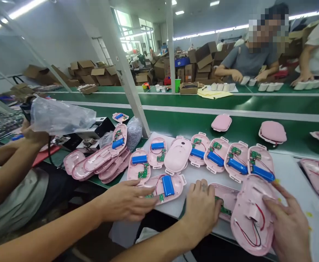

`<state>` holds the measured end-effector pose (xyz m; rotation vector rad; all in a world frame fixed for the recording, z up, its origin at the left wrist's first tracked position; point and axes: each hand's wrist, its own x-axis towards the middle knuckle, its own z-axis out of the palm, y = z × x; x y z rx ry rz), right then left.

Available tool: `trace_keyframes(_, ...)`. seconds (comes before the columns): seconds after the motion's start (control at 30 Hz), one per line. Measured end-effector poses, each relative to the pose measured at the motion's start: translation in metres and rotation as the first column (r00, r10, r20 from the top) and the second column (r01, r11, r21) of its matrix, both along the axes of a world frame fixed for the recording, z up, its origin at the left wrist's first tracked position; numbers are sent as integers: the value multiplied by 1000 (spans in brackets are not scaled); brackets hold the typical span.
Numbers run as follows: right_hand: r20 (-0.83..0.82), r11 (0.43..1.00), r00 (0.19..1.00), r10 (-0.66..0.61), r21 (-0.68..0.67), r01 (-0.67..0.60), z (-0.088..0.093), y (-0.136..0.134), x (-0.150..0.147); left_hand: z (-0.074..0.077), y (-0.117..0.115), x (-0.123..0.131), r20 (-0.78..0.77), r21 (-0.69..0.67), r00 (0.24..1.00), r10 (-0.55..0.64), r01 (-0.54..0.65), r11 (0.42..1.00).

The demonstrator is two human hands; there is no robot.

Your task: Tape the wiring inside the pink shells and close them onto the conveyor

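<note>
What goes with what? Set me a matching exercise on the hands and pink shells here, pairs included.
1 left hand
2 right hand
3 co-worker's hand
4 plastic bag

a held up at far left
b gripping the tilted shell with loose wires
c at the front-row shell with a blue battery
d flat on a half shell with a green board

Pairs: 1-d, 2-b, 3-c, 4-a

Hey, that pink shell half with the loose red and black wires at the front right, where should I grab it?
By its plain rim on the right long edge, coming from the right, where the right hand touches the pink shell half. Its open side faces up, so avoid the wires.
</note>
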<state>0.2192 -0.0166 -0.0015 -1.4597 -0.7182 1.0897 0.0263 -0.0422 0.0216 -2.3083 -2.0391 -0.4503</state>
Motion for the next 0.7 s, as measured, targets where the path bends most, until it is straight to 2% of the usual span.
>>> trace_keyframes(0.07,-82,998,997,3,-59,-8,-5,16,-6,14,11,-28,47,50,998,39,-42,998)
trace_keyframes(0.17,-100,997,995,18,-67,-25,-12,25,-8,31,44,-72,15,109,960,278,-278,954)
trace_keyframes(0.23,-109,999,994,21,-35,-25,-13,25,-9,35,68,-92,-35,57,922,385,-383,922)
trace_keyframes(0.33,-137,999,990,24,-18,-27,-11,26,-11,32,90,-102,-70,-65,915,398,-402,913)
trace_keyframes(0.5,-154,998,986,55,-3,-56,-11,29,-12,26,96,-99,-32,-119,926,377,-378,918)
trace_keyframes(0.57,-164,998,985,56,-6,-57,-12,28,-10,33,97,-103,-2,-110,918,396,-394,912)
trace_keyframes(0.63,-174,998,984,45,-24,-50,-11,26,-8,49,97,-111,101,-53,901,422,-419,906)
trace_keyframes(0.7,-185,998,982,45,-27,-51,-9,23,-3,70,94,-120,374,-34,850,371,-388,921)
